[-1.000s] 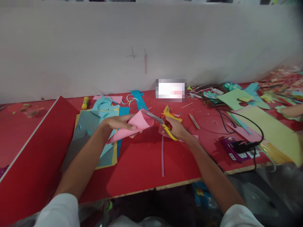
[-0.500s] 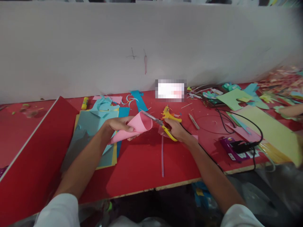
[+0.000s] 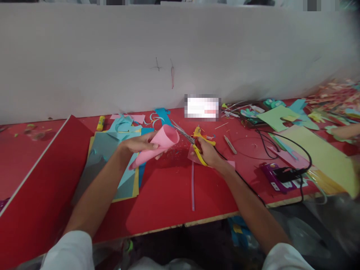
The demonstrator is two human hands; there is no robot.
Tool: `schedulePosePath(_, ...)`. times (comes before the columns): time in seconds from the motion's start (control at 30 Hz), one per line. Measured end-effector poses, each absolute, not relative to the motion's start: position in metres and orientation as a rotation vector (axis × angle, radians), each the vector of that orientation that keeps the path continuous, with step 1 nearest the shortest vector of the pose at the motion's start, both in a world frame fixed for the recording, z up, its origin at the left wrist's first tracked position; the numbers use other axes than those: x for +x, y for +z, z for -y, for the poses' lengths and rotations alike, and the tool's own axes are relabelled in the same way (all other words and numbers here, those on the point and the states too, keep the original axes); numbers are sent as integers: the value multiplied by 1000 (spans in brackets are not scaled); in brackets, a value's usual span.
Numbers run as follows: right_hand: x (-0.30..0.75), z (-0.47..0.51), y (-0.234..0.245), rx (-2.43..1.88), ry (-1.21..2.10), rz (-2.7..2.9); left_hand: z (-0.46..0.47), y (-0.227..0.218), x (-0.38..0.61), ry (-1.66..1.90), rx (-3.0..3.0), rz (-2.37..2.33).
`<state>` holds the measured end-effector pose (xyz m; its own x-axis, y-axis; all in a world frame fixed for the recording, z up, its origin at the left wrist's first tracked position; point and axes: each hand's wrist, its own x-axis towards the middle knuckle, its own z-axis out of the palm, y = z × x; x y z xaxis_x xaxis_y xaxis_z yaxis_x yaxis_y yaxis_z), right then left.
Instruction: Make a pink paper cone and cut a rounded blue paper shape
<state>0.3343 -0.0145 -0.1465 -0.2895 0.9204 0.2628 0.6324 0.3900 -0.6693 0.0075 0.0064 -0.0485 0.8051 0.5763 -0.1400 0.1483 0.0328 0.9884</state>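
Note:
My left hand (image 3: pixel 142 144) is closed around a sheet of pink paper (image 3: pixel 164 141) rolled into a cone, its wide mouth turned up and to the right. In my right hand (image 3: pixel 206 152) are yellow-handled scissors (image 3: pixel 198 153), the blades pointing up and left, just right of the cone's mouth and apart from it. Behind the right hand lies a yellow glue gun (image 3: pixel 197 132), partly covered. A translucent glue stick (image 3: pixel 192 187) lies below the scissors, and a flat pink paper piece (image 3: pixel 231 164) shows under my right wrist.
Stacked coloured paper (image 3: pixel 98 165) lies at the left beside a red board (image 3: pixel 42 183). A yellow glue tube (image 3: pixel 100 123) stands behind it. To the right are a cutter (image 3: pixel 230 144), a purple power box (image 3: pixel 274 178) with black cables, and yellow sheets (image 3: pixel 323 157). Another person's hand (image 3: pixel 348 131) is at the far right.
The scissors have come away from the cone's rim, their blades now swung more upright. The cone has shifted slightly left and turned a little in my left hand.

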Motion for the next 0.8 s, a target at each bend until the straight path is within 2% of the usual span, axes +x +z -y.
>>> schedulePosePath(0.23,322,19,-133,-1642,409,1950,-17,-12,-15,1058,1806,-1401)
schedulePosePath(0.4,303,40,-131,-1469,488,2195,-10,5,-12,1160,2203,-1692)
schedulePosePath(0.6,288,66,-120,-1018,697,2273,18,13,21,859,2651,-1601)
schedulePosePath(0.7,294,58,-115,-1013,845,1962,20,6,34,778,2769,-1361)
schedulePosePath(0.8,300,42,-113,-1021,1159,1573,22,-5,47,824,2784,-1021)
